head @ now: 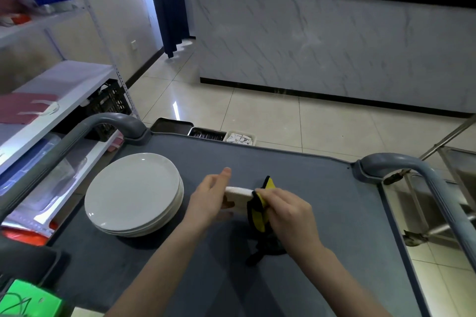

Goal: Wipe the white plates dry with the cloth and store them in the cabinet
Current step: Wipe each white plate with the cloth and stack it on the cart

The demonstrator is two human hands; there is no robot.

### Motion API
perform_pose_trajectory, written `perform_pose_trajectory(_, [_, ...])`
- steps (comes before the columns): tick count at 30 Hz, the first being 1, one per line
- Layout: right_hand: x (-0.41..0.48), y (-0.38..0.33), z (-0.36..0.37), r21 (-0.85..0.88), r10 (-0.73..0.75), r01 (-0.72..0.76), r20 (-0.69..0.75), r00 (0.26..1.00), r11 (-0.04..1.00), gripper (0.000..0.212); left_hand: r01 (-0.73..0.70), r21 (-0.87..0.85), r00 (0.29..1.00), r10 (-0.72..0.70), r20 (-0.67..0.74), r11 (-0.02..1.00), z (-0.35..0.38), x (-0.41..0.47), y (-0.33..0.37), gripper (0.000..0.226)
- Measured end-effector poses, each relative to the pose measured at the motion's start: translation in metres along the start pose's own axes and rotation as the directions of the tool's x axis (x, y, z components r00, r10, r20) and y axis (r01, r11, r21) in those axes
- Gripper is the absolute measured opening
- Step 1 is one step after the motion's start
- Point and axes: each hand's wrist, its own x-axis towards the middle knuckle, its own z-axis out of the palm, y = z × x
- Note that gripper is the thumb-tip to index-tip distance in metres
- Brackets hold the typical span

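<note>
White and seen nearly edge-on, the round ceramic plate [238, 197] in hand stands upright above the dark grey cart top [334, 213], caught between the two hands. From the head camera, its rim runs left to right across the view. The left hand [208, 198] is at its left end and the right hand [288, 211] at its right, both about equally near.

The left hand grips the plate with one digit raised past the rim; the plate mostly hides how its other fingers lie. The right hand's fingers are bent round a yellow cloth with black edging [260, 211], pinching it over the plate's right rim. A loose tail of the cloth hangs down to the cart.

Near the left hand but apart from it, a stack of round white plates [134, 193] lies flat on the cart. By this showing, wiping is under way and storing has not yet begun. No cabinet can be picked out with certainty.
</note>
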Motion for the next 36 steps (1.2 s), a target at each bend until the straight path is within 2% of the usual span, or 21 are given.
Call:
perform_pose_trajectory(2, [-0.003,-0.005,0.001,0.052,-0.067,0.065,0.053,0.996,0.997,0.029,0.056,-0.124,0.998,-0.054,0.023,0.991,-0.001,0.003,-0.005,0.033])
perform_pose_trajectory(4, [-0.007,-0.005,0.002,0.153,-0.044,0.027,0.108,0.993,0.988,0.033,0.09,-0.274,0.995,-0.074,0.069,0.958,-0.007,0.005,-0.011,0.038])
perform_pose_trajectory(6, [-0.011,-0.001,0.0,0.272,0.062,-0.116,0.198,0.978,0.955,0.041,0.068,-0.323,0.995,-0.042,0.087,0.944,-0.015,0.006,-0.018,0.045])
perform_pose_trajectory(9, [-0.012,0.01,0.0,0.314,0.32,-0.398,0.271,0.908,0.862,0.02,-0.015,-0.331,0.992,0.055,0.114,0.944,-0.024,0.007,-0.03,0.058])
perform_pose_trajectory(11, [-0.01,0.015,0.0,0.376,0.471,-0.525,0.233,0.851,0.763,0.011,-0.053,-0.337,0.984,0.107,0.144,0.94,-0.03,0.006,-0.032,0.071])
perform_pose_trajectory(13, [-0.008,0.013,0.002,0.417,0.527,-0.545,0.171,0.833,0.727,0.017,-0.088,-0.344,0.97,0.159,0.183,0.935,-0.035,0.004,-0.032,0.086])
perform_pose_trajectory(15, [-0.01,0.002,0.006,0.406,0.49,-0.536,0.22,0.844,0.741,0.019,-0.135,-0.339,0.952,0.216,0.215,0.931,-0.038,0.002,-0.03,0.095])
perform_pose_trajectory(17, [-0.015,-0.015,0.011,0.372,0.361,-0.463,0.314,0.878,0.804,0.008,-0.188,-0.319,0.932,0.271,0.24,0.929,-0.04,0.001,-0.027,0.097])
perform_pose_trajectory(19, [-0.016,-0.025,0.014,0.348,0.203,-0.348,0.39,0.898,0.87,0.037,-0.222,-0.283,0.917,0.299,0.266,0.933,-0.043,-0.001,-0.023,0.098])
perform_pose_trajectory(20, [-0.014,-0.027,0.016,0.341,0.141,-0.299,0.417,0.898,0.891,0.046,-0.228,-0.262,0.912,0.3,0.279,0.938,-0.045,-0.001,-0.021,0.099])
perform_pose_trajectory(24, [0.015,-0.028,0.028,0.336,-0.016,-0.177,0.499,0.866,0.925,0.05,-0.258,-0.192,0.884,0.312,0.348,0.947,-0.051,-0.004,-0.018,0.098])
perform_pose_trajectory(27, [0.04,-0.022,0.041,0.295,0.015,-0.191,0.509,0.86,0.936,0.048,-0.273,-0.201,0.875,0.329,0.354,0.941,-0.048,-0.008,-0.02,0.096])
perform_pose_trajectory(30, [0.051,-0.01,0.05,0.25,0.086,-0.254,0.533,0.842,0.934,0.048,-0.267,-0.255,0.896,0.337,0.29,0.929,-0.045,-0.011,-0.024,0.094])
perform_pose_trajectory(33, [0.045,0.002,0.049,0.212,0.14,-0.307,0.564,0.814,0.928,0.048,-0.256,-0.287,0.911,0.33,0.249,0.923,-0.05,-0.011,-0.025,0.093])
perform_pose_trajectory(36, [0.025,0.005,0.041,0.215,0.156,-0.319,0.549,0.821,0.923,0.047,-0.235,-0.303,0.917,0.314,0.247,0.924,-0.058,-0.009,-0.025,0.094])
